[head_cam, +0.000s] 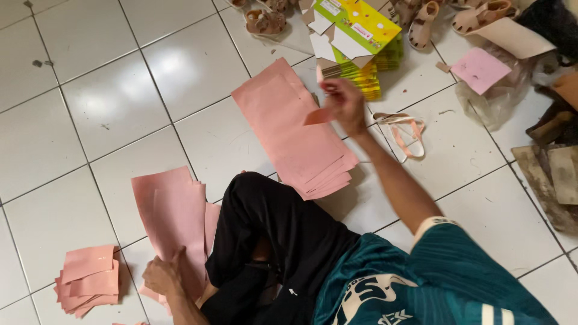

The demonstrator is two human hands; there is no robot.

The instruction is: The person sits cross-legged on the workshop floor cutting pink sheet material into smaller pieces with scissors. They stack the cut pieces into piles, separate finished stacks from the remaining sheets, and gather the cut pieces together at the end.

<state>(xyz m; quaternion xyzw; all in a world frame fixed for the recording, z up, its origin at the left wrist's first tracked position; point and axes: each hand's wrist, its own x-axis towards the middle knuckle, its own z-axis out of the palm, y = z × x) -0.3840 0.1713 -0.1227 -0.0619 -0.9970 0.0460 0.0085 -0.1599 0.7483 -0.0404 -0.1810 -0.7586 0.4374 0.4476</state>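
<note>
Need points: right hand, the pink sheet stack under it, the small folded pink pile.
right hand (pixel 344 103), head view, middle of the hand.
pink sheet stack (pixel 295 141), head view, centre of top sheet.
small folded pink pile (pixel 89 280), head view, top folded piece.

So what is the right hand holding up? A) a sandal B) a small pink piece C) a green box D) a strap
B: the right hand pinches a small pink piece above the pink sheets, apart from the boxes.
</note>
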